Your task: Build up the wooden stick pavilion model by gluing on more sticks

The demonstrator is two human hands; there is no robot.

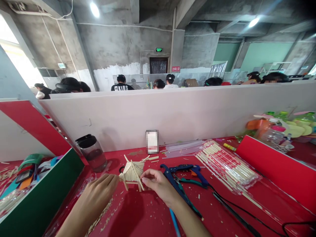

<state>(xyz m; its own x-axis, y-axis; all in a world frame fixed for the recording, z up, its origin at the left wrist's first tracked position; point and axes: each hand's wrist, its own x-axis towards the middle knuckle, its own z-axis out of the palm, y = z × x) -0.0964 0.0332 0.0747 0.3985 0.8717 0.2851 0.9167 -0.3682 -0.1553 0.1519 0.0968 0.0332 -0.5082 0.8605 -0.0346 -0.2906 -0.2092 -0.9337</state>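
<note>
A small pavilion-like model (133,171) built of pale wooden sticks stands on the red tabletop, with a sloping slatted roof and short legs. My left hand (101,188) is closed at its left corner; the back of the hand hides most of the fingers. At the right corner, my right hand (157,183) has its thumb and forefinger brought together on the model's edge, by a slanting stick. Just right of that hand lie a blue cutter (181,191) and a blue glue gun (197,172).
A lidded bottle (93,154) stands back left, before the white partition (177,112). Bagged wooden sticks (224,163) and clear strips (181,148) lie back right. Green (46,194) and red dividers (276,174) flank the table. Wood scraps (102,214) litter the front. Plastic bottles (271,131) stand far right.
</note>
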